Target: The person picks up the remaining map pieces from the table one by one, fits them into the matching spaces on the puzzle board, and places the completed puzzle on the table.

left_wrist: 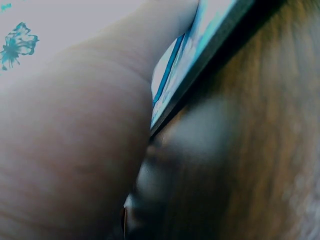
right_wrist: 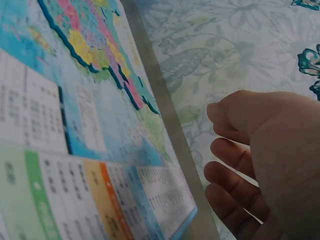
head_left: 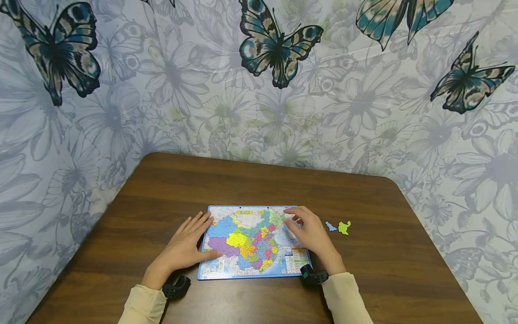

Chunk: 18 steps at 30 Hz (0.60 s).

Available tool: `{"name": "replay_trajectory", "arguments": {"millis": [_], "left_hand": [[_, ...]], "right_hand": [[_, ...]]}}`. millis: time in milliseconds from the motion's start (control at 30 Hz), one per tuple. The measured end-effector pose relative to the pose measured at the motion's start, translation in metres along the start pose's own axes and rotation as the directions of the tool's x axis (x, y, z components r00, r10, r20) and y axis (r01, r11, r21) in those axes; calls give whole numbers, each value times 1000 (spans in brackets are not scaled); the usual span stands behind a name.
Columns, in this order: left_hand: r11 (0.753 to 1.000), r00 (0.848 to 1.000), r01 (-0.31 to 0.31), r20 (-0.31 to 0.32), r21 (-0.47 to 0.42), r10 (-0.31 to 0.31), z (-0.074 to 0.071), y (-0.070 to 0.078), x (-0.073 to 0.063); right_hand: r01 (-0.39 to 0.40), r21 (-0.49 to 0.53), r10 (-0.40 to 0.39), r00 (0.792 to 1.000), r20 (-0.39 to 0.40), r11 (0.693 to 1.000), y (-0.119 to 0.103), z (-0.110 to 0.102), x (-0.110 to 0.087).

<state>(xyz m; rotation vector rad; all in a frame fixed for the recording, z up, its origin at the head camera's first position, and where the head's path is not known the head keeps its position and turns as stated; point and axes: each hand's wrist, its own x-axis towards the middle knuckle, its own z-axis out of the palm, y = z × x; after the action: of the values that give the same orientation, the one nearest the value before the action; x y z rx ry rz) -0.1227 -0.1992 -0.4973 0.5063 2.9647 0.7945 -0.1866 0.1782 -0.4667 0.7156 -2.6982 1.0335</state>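
A map puzzle board (head_left: 214,271) with a blue rim lies flat on the wooden table, its coloured pieces forming a map of China. At its left side rests my left hand (head_left: 183,247), fingers straight and spread, the thumb reaching over the map. The left wrist view shows mostly that hand (left_wrist: 75,130), blurred, beside the board's edge (left_wrist: 200,55). My right hand (head_left: 310,231) is over the board's upper right part, fingers loosely bent. In the right wrist view that hand (right_wrist: 280,150) shows nothing between thumb and fingers, and the board (right_wrist: 85,120) is beside it.
Two loose puzzle pieces lie on the table right of the board: a small blue piece (head_left: 331,227) and a yellow-green piece (head_left: 344,227). The brown table (head_left: 259,180) ends at a backdrop (head_left: 178,90) printed with flowers and butterflies. Each wrist wears a black band.
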Motion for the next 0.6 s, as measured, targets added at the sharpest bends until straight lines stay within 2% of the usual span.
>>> {"name": "replay_trajectory", "arguments": {"millis": [300,467,600], "left_hand": [[1000,1000,0,-5,4,0,0,0,0],[1000,1000,-5,-6,6,5,1,-1,0],[1000,1000,-5,-6,2,5,0,0,0]], "right_hand": [[-76,-40,75,997,-31,996,8,-12,-1],[-87,-26,86,995,-44,996,12,-20,-2],[-95,-27,94,995,-24,995,16,-26,-3]]}}
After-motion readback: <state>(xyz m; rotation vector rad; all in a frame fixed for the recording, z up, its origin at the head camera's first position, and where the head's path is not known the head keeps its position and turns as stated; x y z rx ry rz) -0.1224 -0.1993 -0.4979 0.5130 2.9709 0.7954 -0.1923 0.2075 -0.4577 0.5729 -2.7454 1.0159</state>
